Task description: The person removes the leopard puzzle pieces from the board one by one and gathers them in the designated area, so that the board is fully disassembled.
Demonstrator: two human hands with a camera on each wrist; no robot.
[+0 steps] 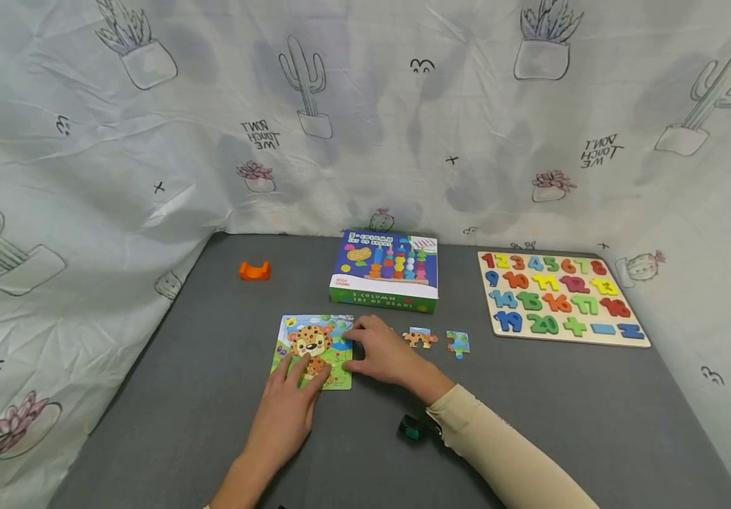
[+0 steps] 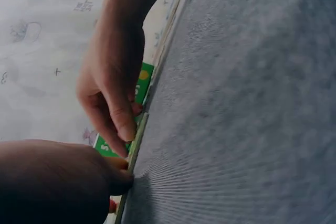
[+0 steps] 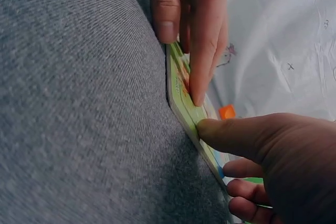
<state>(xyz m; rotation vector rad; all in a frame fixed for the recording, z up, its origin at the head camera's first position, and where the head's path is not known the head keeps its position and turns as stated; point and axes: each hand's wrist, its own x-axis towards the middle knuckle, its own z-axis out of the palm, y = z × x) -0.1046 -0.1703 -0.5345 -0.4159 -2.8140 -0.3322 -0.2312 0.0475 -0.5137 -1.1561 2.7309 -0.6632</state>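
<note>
A leopard picture puzzle [image 1: 343, 382] in a flat board lies on the grey table. My left hand [image 1: 285, 413] rests on its lower part, fingers spread over the picture; in the right wrist view this left hand [image 3: 202, 14] has its thumb at the near edge. On the puzzle's right side, the thumb and index finger of my right hand [image 1: 389, 353] touch the board, set apart from each other. The thumb of that right hand [image 3: 294, 145] presses on the rim in the right wrist view. Loose puzzle pieces [image 1: 458, 343] lie to the right; another is partly hidden behind the right hand.
Behind the puzzle stands a bead-set box [image 1: 383, 272]. A wooden number board [image 1: 565, 300] lies at the back right. An orange plastic piece [image 1: 255, 271] sits at the back left. A printed cloth [image 1: 365, 106] hangs around the table. The right wrist carries a dark device [image 1: 413, 428].
</note>
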